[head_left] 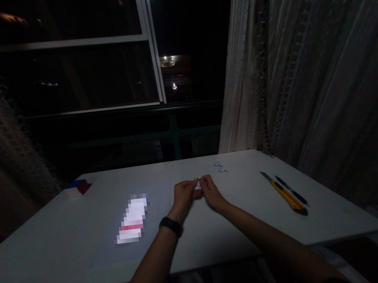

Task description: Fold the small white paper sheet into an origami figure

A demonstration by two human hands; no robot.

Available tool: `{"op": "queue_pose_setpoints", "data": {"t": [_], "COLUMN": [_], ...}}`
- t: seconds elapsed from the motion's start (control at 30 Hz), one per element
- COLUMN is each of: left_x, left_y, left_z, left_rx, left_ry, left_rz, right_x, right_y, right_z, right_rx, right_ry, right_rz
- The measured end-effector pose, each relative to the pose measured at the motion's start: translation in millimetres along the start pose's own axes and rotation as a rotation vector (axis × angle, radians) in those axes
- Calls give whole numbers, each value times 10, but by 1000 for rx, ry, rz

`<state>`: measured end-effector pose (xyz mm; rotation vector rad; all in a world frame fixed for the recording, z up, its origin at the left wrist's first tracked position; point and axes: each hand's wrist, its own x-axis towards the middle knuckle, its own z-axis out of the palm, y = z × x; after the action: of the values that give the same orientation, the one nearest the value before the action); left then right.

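Note:
Over the middle of the white table, my left hand and my right hand meet with fingers pinched. Between the fingertips is a small white piece that looks like paper, mostly hidden by the fingers. A dark band sits on my left wrist. Beyond my right hand lie a few small white pieces with dark marks. To the right rest a yellow utility knife, its blade tip toward the window, and a dark pen beside it.
A lit, blurred-out phone-like screen lies on a large pale sheet left of my hands. At the far left corner stands a blue, red and white block. Curtains hang beside a dark window behind the table.

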<state>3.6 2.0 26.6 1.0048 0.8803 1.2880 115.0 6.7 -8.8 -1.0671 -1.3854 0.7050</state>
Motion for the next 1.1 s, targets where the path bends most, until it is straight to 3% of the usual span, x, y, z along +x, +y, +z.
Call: {"op": "queue_pose_setpoints", "data": {"t": [0.33, 0.57, 1.1], "left_x": [-31, -22, 43], "left_y": [-5, 5, -5], "left_z": [30, 24, -47], "left_rx": [24, 38, 24], "left_ry": [19, 26, 69], "left_rz": [37, 53, 17], "right_x": [-47, -55, -25], "right_y": [9, 2, -119], "right_z": [58, 96, -7], "right_rx": [77, 289, 391], "right_ry": [64, -41, -180], "right_rz": [42, 99, 224]}}
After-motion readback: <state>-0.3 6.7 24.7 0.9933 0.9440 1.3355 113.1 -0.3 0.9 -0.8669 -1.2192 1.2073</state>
